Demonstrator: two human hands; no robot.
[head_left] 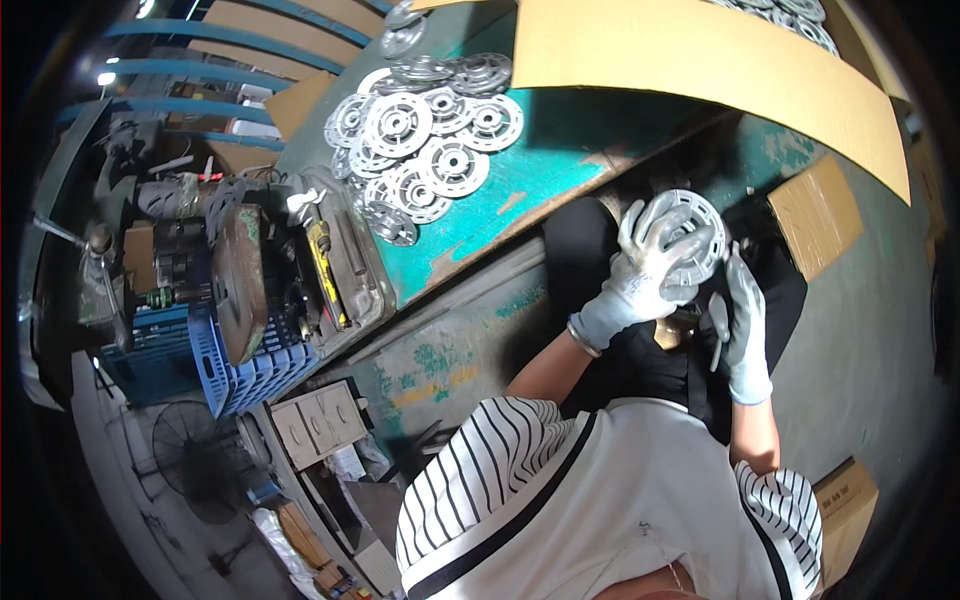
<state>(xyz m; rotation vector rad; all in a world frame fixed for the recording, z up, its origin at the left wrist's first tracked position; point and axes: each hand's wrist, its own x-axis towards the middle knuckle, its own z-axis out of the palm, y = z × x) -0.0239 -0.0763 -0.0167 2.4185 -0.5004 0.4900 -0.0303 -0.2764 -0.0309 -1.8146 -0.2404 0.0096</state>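
A round silver-grey metal disc (708, 212) with slots around its rim is in my left hand (650, 250), above my lap. The gloved fingers of that hand spread across the disc's face and grip it. My right hand (743, 315), also gloved, is close to the disc's right edge, its fingers bent around something. A thin pale piece (716, 354) sticks out below its thumb; its kind cannot be made out. More such discs (453, 167) lie heaped on the green worktable (540, 185) ahead to the left.
An open cardboard box (700, 60) with more discs stands at the far right of the table. At left are a bench machine (240, 280), a yellow-handled tool (325, 270) and a blue plastic basket (225, 375). A floor fan (200, 460) and drawers (320, 425) are lower left.
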